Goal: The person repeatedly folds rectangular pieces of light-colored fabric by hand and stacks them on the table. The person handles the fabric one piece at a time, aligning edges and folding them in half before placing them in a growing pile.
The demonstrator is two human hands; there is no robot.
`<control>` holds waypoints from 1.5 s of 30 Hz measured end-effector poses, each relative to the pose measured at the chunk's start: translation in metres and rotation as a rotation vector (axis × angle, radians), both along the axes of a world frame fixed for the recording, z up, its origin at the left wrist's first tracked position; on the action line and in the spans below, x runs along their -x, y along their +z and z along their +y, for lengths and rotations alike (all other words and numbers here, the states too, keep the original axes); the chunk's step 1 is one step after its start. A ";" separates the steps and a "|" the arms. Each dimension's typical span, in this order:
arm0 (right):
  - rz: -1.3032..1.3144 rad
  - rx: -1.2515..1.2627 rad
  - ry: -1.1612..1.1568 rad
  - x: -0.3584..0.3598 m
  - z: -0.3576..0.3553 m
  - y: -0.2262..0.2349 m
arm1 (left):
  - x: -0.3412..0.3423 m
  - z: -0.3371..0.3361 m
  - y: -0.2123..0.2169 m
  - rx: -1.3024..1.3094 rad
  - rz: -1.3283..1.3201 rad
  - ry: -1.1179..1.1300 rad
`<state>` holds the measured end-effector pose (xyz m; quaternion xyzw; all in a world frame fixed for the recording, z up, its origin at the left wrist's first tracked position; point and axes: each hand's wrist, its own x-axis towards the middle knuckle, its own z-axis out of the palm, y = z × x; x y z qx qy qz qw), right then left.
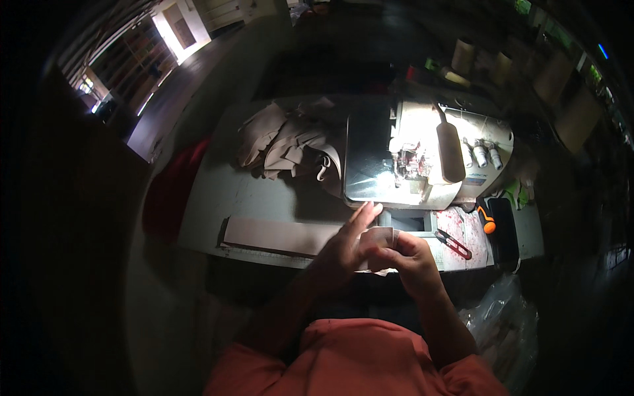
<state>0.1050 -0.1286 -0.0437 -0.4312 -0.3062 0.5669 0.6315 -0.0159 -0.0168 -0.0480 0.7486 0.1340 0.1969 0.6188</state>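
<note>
A small pale piece of fabric (380, 237) is held up between my hands at the table's front edge. My right hand (416, 264) is closed on its right side, with thumb and fingers pinching it. My left hand (340, 249) lies against its left side, fingers stretched out toward the sewing machine; part of its thumb side is hidden by the fabric. Just beyond stands the lit sewing machine (422, 148) with its dark, shiny plate (370, 158). Left of my left hand lies a long pale strip (277, 236) of cloth or card.
A heap of pale cut fabric (284, 142) lies at the table's back left. Red-handled thread snips (454, 245), an orange-and-black tool (488, 221) and a dark phone-like slab (504, 231) rest at the right. A clear plastic bag (505, 323) hangs below. Thread cones (463, 56) stand behind.
</note>
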 end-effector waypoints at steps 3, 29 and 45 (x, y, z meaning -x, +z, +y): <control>-0.117 -0.067 -0.028 0.000 0.000 0.000 | -0.004 0.014 0.013 0.053 0.084 0.006; 0.019 -0.052 -0.521 -0.015 0.027 -0.037 | -0.071 0.053 0.005 -0.955 0.109 0.069; -0.076 0.038 -0.505 -0.027 0.043 -0.029 | -0.080 0.064 -0.005 -1.104 -0.117 0.134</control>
